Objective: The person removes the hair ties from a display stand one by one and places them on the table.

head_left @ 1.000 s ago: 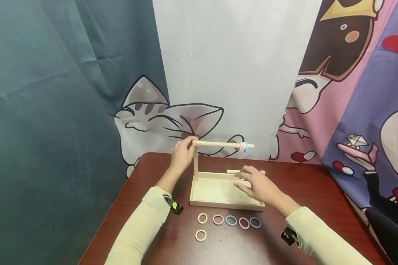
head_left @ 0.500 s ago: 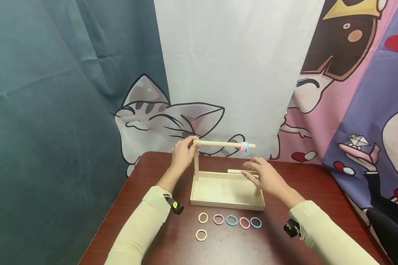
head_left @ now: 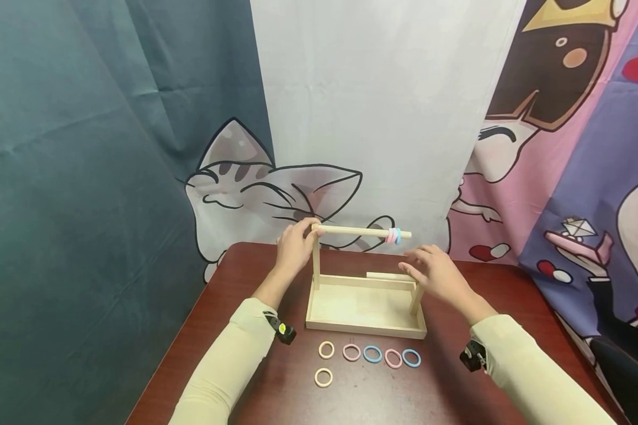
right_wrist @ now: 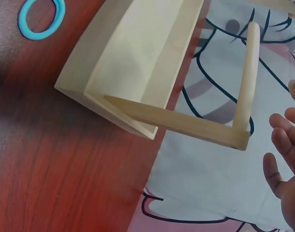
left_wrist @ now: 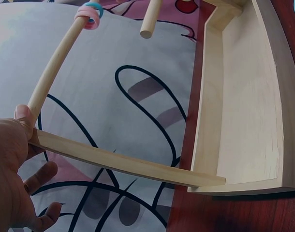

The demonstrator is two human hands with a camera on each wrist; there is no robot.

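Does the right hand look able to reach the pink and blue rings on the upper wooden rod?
Probably yes: the right hand hovers open just below the pink and blue rings near the upper wooden rod's free end, with nothing between.

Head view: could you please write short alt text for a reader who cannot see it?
A left hand grips the end of a wooden rod carrying two hair ties, while the right hand hovers open beside them. Six more ties lie on the table.

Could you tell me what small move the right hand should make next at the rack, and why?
Probably close on the rings on the upper rod: the right hand hovers open just below them, while the left hand grips the rod's other end.
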